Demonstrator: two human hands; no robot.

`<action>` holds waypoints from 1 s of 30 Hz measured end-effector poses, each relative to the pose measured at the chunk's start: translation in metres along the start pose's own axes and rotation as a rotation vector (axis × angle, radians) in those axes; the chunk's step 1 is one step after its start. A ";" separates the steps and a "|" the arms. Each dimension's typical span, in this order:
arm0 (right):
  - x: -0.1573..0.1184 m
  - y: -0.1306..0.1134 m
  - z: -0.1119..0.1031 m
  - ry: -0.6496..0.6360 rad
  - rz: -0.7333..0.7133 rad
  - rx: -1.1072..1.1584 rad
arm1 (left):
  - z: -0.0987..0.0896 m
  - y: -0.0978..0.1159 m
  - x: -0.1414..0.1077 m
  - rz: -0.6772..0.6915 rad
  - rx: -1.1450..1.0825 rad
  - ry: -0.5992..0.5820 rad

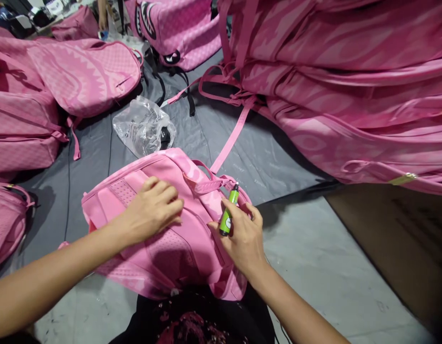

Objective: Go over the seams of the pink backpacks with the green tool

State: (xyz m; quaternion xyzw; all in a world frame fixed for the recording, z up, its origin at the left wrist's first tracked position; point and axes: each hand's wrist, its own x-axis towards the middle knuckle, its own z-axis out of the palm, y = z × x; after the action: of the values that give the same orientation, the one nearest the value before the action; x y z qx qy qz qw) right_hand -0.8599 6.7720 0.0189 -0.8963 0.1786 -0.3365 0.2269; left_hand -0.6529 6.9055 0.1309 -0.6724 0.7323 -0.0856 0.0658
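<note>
A pink backpack (171, 248) lies across my lap with its padded, strapped side turned up. My left hand (154, 205) rests on it, fingers curled inward against the fabric; whatever is under the fingertips is hidden. At the bag's right side, my right hand (242, 234) holds a short green marker (229, 210) with black ends between thumb and fingers, its narrow end pointing up. Just above that hand is the bag's strap loop (206, 185). Some of the right fingers lie at the bag's edge, and I cannot tell whether they grip it.
Pink backpacks (88, 79) are piled at left, and a large stack (342, 95) rises at right. A crumpled clear plastic bag (144, 126) lies on the grey sheet (192, 134) beyond my bag. Brown cardboard (393, 239) is at lower right. Someone's arm (102, 14) shows at the back.
</note>
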 end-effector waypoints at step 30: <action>0.001 -0.029 -0.029 -0.099 0.343 0.494 | 0.044 0.055 -0.007 -0.160 -0.363 0.304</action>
State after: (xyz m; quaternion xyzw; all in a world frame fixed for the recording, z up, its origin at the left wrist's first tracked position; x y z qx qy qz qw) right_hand -0.8736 6.7877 0.0543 -0.7861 0.2286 -0.2823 0.5000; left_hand -0.6962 6.9154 0.0757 -0.7083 0.6816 -0.0579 -0.1741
